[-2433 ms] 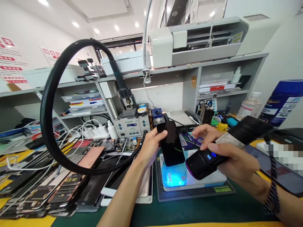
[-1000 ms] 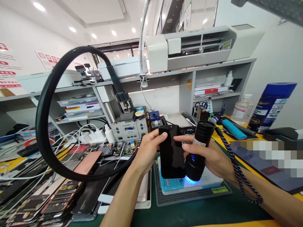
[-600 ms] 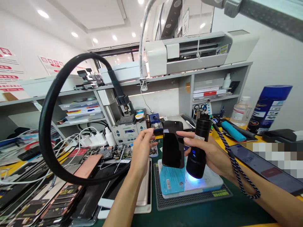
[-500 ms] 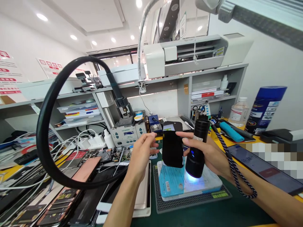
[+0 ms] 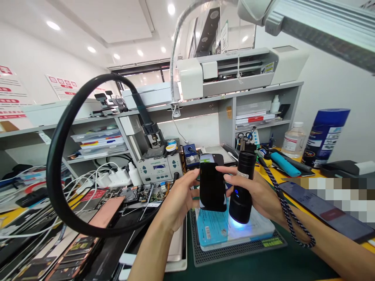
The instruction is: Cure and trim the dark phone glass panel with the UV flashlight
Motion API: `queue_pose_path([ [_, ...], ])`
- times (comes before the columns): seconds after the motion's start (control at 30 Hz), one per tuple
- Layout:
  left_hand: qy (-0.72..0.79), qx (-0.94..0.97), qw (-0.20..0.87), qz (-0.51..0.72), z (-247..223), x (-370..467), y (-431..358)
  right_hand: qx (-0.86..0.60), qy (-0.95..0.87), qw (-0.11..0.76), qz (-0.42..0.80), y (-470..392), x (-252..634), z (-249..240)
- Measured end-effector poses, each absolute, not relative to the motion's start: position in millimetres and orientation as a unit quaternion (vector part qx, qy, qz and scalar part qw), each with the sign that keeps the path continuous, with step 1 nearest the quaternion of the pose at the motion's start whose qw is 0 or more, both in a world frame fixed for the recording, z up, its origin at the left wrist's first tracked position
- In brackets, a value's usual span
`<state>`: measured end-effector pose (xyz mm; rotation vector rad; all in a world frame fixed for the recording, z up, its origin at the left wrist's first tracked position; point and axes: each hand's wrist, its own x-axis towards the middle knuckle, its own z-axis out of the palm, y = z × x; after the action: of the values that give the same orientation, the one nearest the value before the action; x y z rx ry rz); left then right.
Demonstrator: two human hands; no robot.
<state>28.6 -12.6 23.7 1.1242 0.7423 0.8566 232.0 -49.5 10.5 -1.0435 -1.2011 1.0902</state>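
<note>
A black-screened smartphone [image 5: 211, 185] is held upright above a blue and white box [image 5: 209, 230]. My left hand [image 5: 180, 199] is closed at the phone's left edge, thumb in front and other fingers partly hidden behind it. My right hand [image 5: 260, 191] wraps round a black flashlight [image 5: 242, 203], whose lit lower end casts bluish light on the box. The same hand's fingertips also touch the phone's upper right edge. From near the right hand hangs a dark braided wrist strap [image 5: 283, 199].
Under the box is a grey mesh mat [image 5: 234, 251]. Opened phones and parts [image 5: 84, 234] crowd the left, beneath a thick black hose [image 5: 54, 156]. A soldering station [image 5: 158, 168] stands behind. Another phone [image 5: 325, 210], a plastic bottle [image 5: 293, 140] and a blue spray can [image 5: 325, 136] are to the right.
My left hand has moved right and closed on the phone's left edge. The flashlight and my right hand have shifted slightly left; the phone has dropped a little.
</note>
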Motion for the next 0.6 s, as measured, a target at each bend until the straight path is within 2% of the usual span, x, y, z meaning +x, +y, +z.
queue_pose_path([
  [0.6, 0.194, 0.432, 0.803, 0.362, 16.3, 31.6, -12.2, -0.432, -0.526, 0.537, 0.498, -54.8, 229.3, 12.0],
])
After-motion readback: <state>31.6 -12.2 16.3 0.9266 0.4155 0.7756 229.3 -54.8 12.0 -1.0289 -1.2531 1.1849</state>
